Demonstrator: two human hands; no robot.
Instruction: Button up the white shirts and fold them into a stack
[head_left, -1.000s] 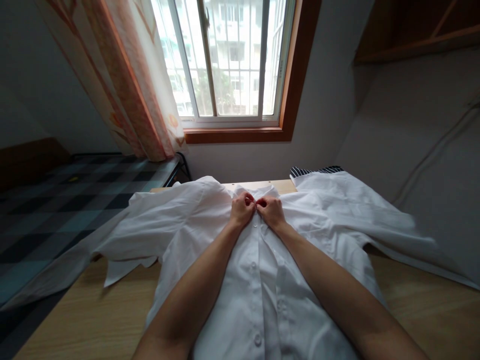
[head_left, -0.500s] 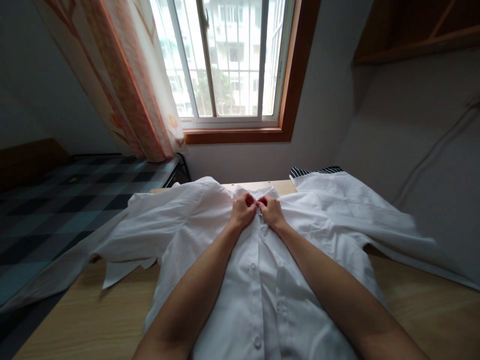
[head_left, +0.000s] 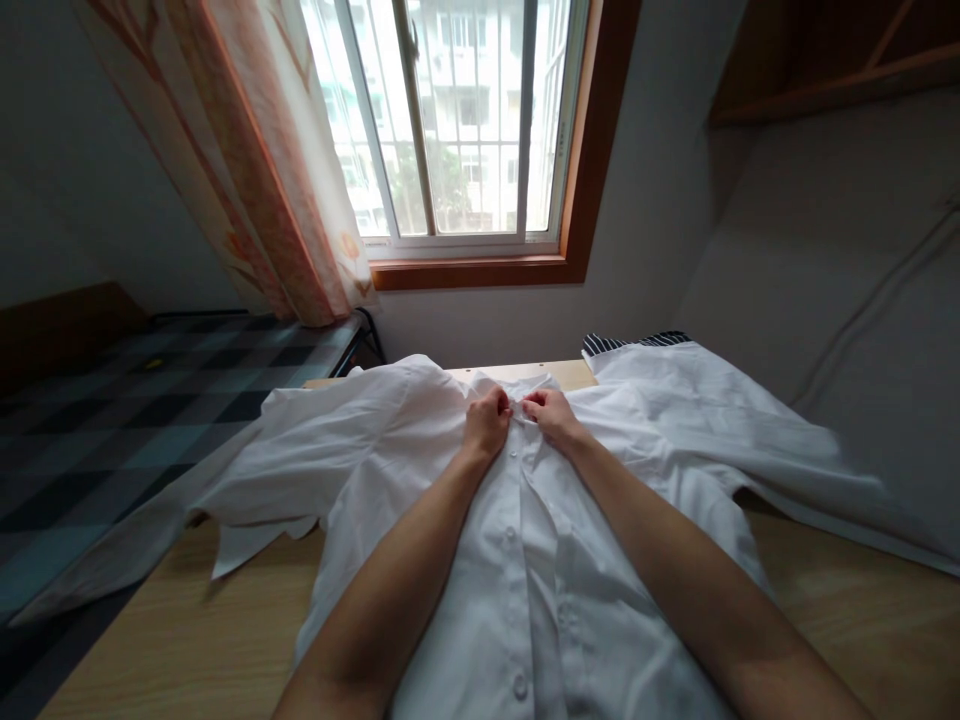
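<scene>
A white button-up shirt (head_left: 480, 560) lies front side up, its collar at the far end and its sleeves spread to both sides. Just below the collar (head_left: 536, 382), my left hand (head_left: 488, 418) pinches the left edge of the front opening. My right hand (head_left: 551, 412) grips the opposite edge, a small gap away. Fine detail between the fingertips is too small to make out. Down the front run several buttons, with one button (head_left: 520, 686) close to me. Lower down, the two front edges lie loosely side by side with folds.
Under the shirt is a light wooden table (head_left: 187, 610). A checked bed (head_left: 97, 440) stands at the left, with the left sleeve hanging toward it. Black-and-white striped cloth (head_left: 637, 342) lies at the back right. Behind are a window (head_left: 472, 190) and a curtain (head_left: 277, 200).
My hands have moved slightly apart, the right one shifting to the right. A button below them now shows more clearly. The shirt lies nearly as before.
</scene>
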